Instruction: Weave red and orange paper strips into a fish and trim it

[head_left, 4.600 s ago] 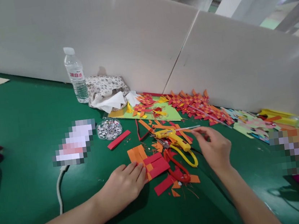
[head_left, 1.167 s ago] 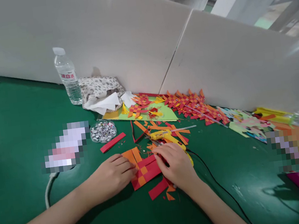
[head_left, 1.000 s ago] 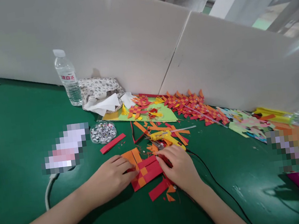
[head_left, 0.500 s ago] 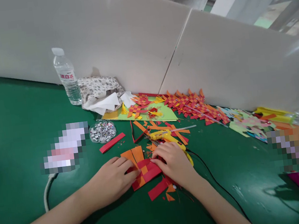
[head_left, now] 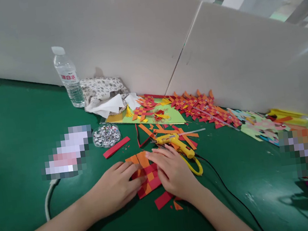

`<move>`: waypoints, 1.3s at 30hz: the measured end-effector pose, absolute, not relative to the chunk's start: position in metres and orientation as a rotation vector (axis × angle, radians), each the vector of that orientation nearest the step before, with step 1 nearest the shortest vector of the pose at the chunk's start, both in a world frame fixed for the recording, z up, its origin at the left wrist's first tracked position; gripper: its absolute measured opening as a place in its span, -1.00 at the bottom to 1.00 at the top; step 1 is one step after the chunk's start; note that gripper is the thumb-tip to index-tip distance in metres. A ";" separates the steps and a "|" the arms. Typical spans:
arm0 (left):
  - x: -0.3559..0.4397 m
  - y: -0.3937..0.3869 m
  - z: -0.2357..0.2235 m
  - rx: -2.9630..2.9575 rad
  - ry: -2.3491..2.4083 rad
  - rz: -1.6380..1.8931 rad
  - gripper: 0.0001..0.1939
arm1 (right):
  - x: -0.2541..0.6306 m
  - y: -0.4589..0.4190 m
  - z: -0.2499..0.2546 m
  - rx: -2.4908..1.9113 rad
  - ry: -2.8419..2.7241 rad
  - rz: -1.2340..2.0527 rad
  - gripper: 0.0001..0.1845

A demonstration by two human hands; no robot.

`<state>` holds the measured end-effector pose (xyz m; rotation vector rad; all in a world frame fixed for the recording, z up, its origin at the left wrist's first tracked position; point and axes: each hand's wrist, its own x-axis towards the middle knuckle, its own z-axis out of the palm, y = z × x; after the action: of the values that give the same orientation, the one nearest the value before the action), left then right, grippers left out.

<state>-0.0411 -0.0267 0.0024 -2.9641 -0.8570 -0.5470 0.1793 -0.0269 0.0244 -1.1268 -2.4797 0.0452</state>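
Woven red and orange paper strips (head_left: 152, 183) lie on the table between my two hands. On their left side my left hand (head_left: 123, 186) is closed, thumb and fingers gripping the weave. My right hand (head_left: 178, 174) rests over the right side with its fingers stretched out and apart; the fingertips touch near the upper orange strips (head_left: 143, 159). Part of the weave is hidden beneath both hands. Just beyond my right hand lies a yellow glue gun (head_left: 186, 148). A loose red strip (head_left: 163, 199) sticks out below my right palm.
A clear case of googly eyes (head_left: 106, 135) and a red strip (head_left: 116, 147) lie left of the paper scraps. Finished woven paper fish (head_left: 197, 104) are heaped along the partition. A water bottle (head_left: 68, 79), tissue pack (head_left: 102, 88) and blurred-out phone-like object (head_left: 70, 150) stand or lie leftward.
My right hand has let go of its pinch on the red strip and moved left over the weave, its fingers now stretched out. My left hand stays on the weave.
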 end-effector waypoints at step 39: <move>-0.041 -0.026 -0.001 -3.021 -0.915 -0.531 -0.80 | 0.177 -0.027 0.021 -1.215 -2.387 0.228 -0.60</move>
<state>-0.0410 -0.0255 -0.0009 -3.0214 -0.9148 -0.5310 0.1774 -0.0274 0.0208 -1.2152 -2.3866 0.2282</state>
